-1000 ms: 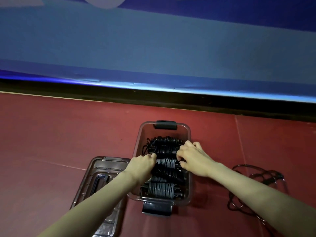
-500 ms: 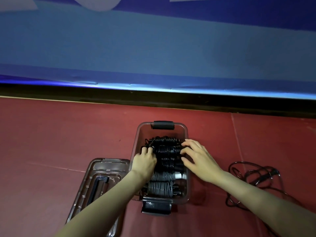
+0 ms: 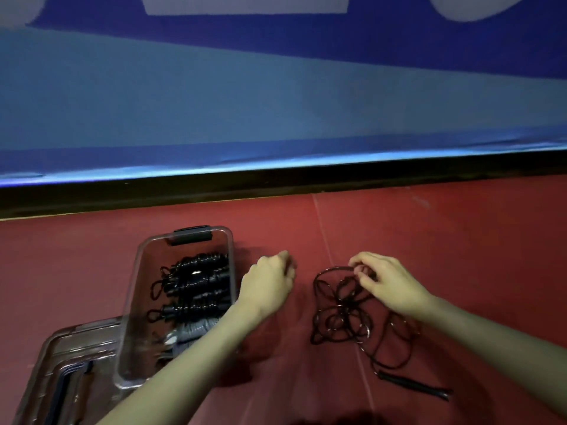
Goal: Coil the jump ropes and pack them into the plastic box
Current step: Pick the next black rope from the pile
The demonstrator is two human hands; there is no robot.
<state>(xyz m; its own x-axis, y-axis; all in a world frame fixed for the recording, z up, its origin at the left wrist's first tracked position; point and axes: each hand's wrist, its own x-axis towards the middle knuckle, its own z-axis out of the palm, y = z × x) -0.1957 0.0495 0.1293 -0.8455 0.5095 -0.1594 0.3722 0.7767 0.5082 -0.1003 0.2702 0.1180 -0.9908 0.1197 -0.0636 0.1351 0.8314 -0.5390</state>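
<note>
A clear plastic box [image 3: 144, 271] stands on the red floor at the left, holding several coiled jump ropes [image 3: 196, 283], black ones at the far end and a grey one nearer me. A loose black jump rope [image 3: 340, 314] lies tangled on the floor to the right of the box, one black handle [image 3: 414, 386] trailing toward me. My right hand [image 3: 389, 283] pinches the far loop of this rope. My left hand [image 3: 270, 286] hovers between box and rope with loosely curled fingers, holding nothing.
The box's lid [image 3: 70, 369] lies flat on the floor at the lower left, against the box. A black strip and a blue wall [image 3: 276, 102] bound the red floor [image 3: 460, 240] at the far side.
Both hands have left the box and moved right. My right hand has taken hold of the loose rope on the floor. The view has swung to the right.
</note>
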